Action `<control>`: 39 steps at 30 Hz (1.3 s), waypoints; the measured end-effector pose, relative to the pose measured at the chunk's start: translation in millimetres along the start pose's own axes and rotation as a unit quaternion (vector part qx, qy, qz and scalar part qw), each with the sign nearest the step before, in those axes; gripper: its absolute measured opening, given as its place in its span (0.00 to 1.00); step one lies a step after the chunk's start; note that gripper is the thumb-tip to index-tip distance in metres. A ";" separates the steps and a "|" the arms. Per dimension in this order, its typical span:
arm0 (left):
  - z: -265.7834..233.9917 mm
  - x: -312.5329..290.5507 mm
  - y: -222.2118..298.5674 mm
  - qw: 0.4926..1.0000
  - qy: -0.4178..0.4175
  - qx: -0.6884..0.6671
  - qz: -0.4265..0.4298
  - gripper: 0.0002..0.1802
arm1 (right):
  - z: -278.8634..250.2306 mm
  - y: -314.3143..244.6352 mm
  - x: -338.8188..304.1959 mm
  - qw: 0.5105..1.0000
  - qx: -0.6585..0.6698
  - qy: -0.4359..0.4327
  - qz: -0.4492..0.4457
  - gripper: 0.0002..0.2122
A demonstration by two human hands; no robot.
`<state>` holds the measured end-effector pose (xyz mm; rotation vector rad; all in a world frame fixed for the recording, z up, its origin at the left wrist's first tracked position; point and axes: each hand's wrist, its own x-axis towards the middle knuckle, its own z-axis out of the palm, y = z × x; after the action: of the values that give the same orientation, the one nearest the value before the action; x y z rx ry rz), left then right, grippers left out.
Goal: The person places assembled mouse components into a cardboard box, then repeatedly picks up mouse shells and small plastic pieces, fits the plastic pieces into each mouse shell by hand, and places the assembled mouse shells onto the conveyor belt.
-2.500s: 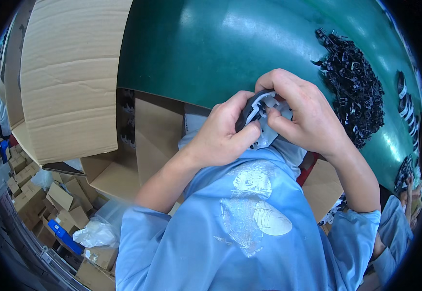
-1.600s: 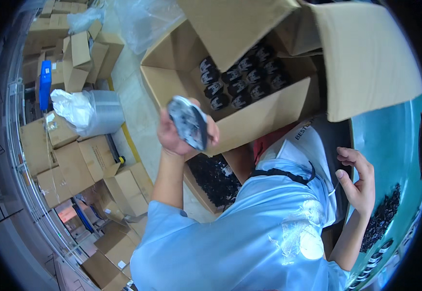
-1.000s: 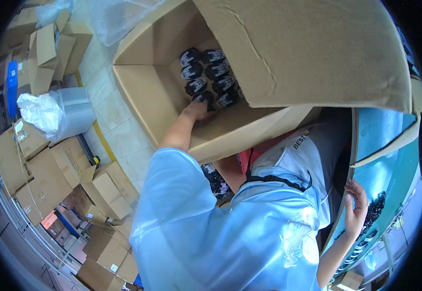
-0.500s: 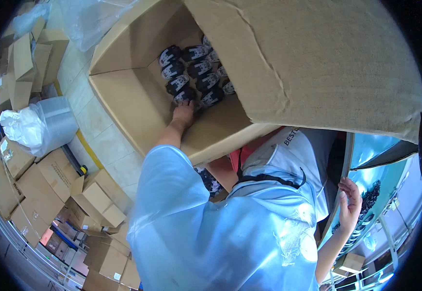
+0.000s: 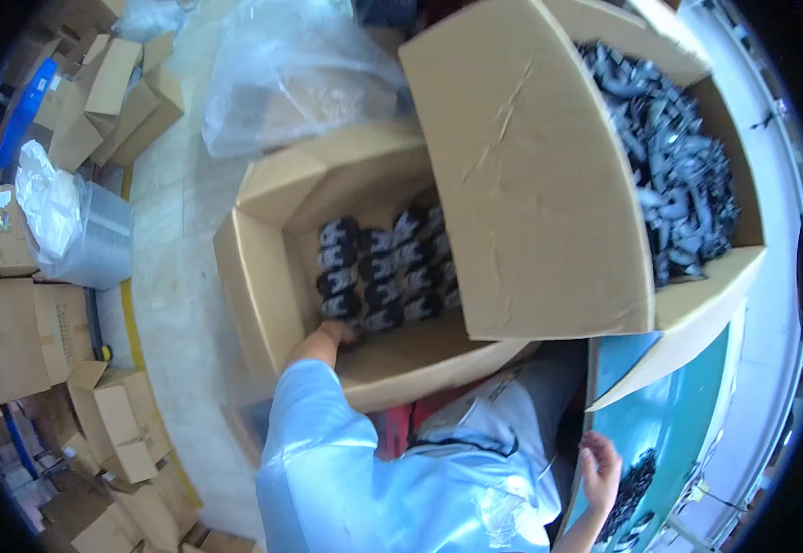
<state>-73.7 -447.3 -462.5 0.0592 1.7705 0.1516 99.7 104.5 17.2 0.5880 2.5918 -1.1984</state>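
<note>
Inside the open cardboard box (image 5: 277,318), black rounded parts (image 5: 383,267) with pale grey markings lie in several rows. My left hand (image 5: 332,334) reaches down to the near end of the leftmost row. Its fingers are closed on a dark part at the row's end, blurred and partly hidden. To the right, my right hand (image 5: 602,468) hangs by the edge of the green-topped table (image 5: 664,419), fingers loosely bent and apart, with nothing in them.
A second cardboard box (image 5: 535,184), heaped with black curved pieces (image 5: 673,157), stands on the table and overhangs the first. Small black pieces (image 5: 630,498) lie on the tabletop. Clear plastic sheeting (image 5: 300,78) lies beyond the box. Cartons (image 5: 116,415) and a plastic-lined bin (image 5: 97,230) stand left.
The view has shifted, bringing the heaped black pieces in the second box into sight. My left hand stays at the near end of the leftmost row; my right hand stays by the table edge.
</note>
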 end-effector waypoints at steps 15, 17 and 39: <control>-111.4 -178.8 94.9 0.912 0.345 -0.143 0.168 0.43 | -12.5 -10.1 47.5 0.991 0.016 0.007 -0.133 0.13; -118.0 -209.8 106.2 0.896 0.359 -0.187 0.181 0.40 | -15.5 -12.3 50.2 0.989 0.022 0.005 -0.149 0.13; 0.5 -410.5 427.8 0.595 0.286 0.030 0.750 0.04 | -22.5 37.1 -44.3 0.943 0.092 0.194 -0.255 0.11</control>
<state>-7.9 -74.5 -6.2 1.7563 1.8374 1.4651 155.1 131.8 22.6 0.1907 3.1099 -1.6336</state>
